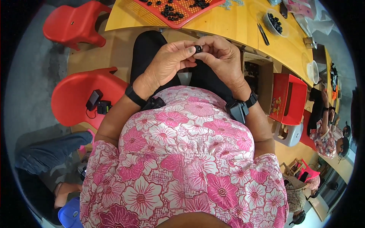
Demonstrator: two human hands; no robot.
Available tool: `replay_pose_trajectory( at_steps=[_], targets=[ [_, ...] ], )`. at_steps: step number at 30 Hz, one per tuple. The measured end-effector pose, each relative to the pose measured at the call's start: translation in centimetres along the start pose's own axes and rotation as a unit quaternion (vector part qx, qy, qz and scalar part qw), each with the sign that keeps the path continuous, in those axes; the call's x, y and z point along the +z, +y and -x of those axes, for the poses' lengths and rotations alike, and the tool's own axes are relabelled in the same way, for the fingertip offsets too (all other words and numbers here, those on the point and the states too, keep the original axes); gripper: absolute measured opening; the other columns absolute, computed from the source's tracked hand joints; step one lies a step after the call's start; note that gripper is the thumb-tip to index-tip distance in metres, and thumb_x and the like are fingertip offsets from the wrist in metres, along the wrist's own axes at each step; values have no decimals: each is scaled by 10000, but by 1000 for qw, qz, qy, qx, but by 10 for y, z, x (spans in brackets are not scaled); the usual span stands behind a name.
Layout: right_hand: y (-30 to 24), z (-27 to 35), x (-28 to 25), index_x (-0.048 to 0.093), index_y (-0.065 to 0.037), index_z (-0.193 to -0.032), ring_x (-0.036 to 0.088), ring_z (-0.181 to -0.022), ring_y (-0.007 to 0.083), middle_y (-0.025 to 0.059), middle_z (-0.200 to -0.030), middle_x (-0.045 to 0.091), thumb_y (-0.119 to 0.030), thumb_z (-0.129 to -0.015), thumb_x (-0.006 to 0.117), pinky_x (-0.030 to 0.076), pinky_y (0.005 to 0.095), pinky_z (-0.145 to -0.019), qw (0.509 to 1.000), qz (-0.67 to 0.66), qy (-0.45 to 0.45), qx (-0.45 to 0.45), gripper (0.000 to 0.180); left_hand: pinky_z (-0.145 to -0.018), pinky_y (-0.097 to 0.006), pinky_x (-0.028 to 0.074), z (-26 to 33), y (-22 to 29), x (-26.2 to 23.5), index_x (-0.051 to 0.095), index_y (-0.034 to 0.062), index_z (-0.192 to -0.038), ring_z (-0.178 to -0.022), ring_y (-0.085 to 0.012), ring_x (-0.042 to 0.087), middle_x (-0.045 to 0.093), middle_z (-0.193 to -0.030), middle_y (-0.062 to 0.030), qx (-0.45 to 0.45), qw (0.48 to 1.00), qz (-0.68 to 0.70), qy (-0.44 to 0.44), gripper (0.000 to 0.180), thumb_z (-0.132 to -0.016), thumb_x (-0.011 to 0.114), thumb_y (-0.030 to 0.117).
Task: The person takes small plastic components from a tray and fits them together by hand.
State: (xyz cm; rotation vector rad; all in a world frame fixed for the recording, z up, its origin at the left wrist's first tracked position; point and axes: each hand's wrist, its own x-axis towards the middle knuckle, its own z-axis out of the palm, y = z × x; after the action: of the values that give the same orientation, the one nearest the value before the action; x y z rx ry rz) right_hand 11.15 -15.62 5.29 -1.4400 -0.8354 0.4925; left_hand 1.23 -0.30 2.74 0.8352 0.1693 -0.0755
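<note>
My left hand [167, 62] and my right hand [221, 57] meet above my lap, just off the table's near edge. Between their fingertips they pinch a small black part [198, 49] with an opening in its face; its exact kind is too small to tell. The thumb and finger of each hand are closed on it. Beyond my hands, a red mesh tray [184, 24] carries several small black pieces [172, 14] of similar look.
On the yellow table [235, 26] are a clear bowl [281, 33] of black pieces and a black pen-like tool [263, 34]. Below the table's right part stands a cardboard box [266, 76], beside a red plastic crate [291, 99]. Red chairs [70, 95] stand at left. People sit nearby.
</note>
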Motion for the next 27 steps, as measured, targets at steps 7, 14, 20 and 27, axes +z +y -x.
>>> replay_pose_trajectory(
  at_steps=[7, 14, 20, 27],
  targets=[
    [16, -1, 1, 653, -12, -922, 576, -737, 68, 12, -819, 581, 26, -738, 704, 482, 201, -649, 1000, 8, 1, 17, 194, -756, -249, 493, -3, -11, -13, 595, 42, -1106, -791, -82, 568, 593, -890, 5, -54, 998, 13, 10, 282, -908, 593, 243],
    [16, -10, -2, 658, -46, -893, 521, -642, 101, 23, -684, 528, -6, -717, 715, 437, 240, -585, 993, 96, -48, 49, 189, -762, -254, 499, -4, -23, -36, 585, 62, -1069, -762, -70, 563, 589, -865, 15, -48, 999, 8, -9, 221, -914, 587, 218],
    [59, -51, -57, 668, -37, -919, 600, -666, 229, 121, -729, 596, -55, -735, 676, 484, 307, -623, 944, 305, 127, -13, 185, -758, -243, 495, -12, -29, -50, 585, 64, -1034, -738, -56, 550, 576, -857, 12, -46, 999, 8, 6, 191, -906, 598, 205],
    [106, -109, -127, 686, -75, -940, 614, -680, 285, 134, -761, 621, -119, -743, 655, 499, 362, -651, 873, 439, 213, 13, 204, -771, -244, 494, -15, -33, -46, 574, 66, -1042, -731, -70, 559, 586, -848, 12, -72, 997, 8, 16, 177, -912, 589, 184]
  ],
)
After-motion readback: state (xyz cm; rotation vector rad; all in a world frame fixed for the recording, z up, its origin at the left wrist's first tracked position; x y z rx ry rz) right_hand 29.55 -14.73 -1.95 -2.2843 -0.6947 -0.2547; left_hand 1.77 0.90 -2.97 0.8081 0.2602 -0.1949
